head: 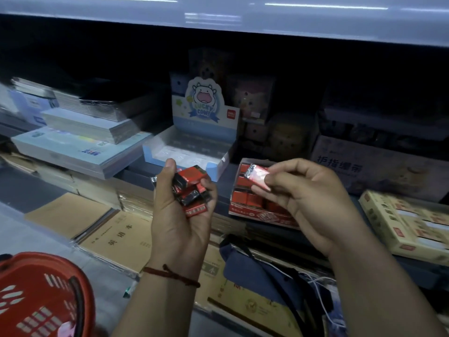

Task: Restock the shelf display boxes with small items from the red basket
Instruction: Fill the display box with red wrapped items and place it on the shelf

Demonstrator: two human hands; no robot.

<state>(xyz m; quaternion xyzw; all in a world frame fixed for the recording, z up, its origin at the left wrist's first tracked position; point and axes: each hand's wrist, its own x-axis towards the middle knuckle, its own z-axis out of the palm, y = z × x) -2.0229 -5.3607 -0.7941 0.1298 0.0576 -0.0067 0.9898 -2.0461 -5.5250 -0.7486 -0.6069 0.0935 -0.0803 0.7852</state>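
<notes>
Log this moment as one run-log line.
left hand: holds red-and-black packets | right hand: pinches one red packet over red display box | red basket: lower left

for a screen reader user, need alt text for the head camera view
The left hand cups a pile of small red packets while the right hand pinches one packet over a red display box on a dim shelf.
</notes>
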